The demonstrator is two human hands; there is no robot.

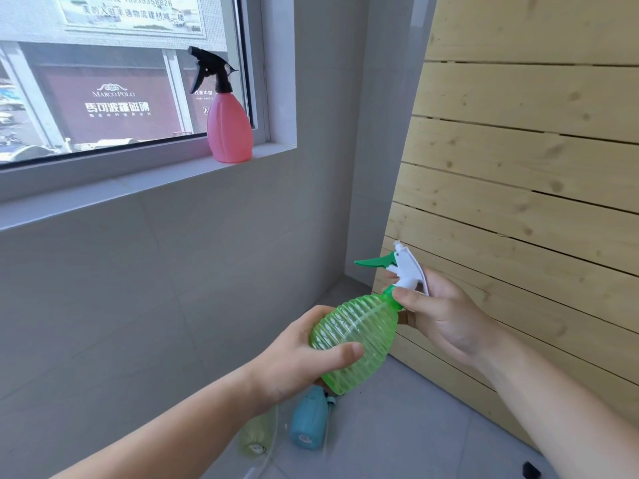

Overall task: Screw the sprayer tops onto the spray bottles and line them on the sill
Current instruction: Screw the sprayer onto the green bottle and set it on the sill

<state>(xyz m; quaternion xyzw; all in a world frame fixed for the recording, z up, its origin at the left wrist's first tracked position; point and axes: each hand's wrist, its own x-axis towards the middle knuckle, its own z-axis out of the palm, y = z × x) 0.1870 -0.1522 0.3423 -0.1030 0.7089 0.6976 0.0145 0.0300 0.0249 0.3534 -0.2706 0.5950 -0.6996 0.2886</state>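
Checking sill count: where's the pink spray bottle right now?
In the head view, the pink spray bottle stands upright at the right end of the window sill, upper left of frame, against the window's right frame, black sprayer top on.

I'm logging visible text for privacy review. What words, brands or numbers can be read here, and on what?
"18935358826": banner outside the window.
"美的入驻丰通物流建材城二楼": the same banner.
"MARCO POLO": brown sign outside.
"馬可波羅磁磚": the same sign.
Small line below it: too blurred to read.
Bottles, sprayer tops: no text visible.
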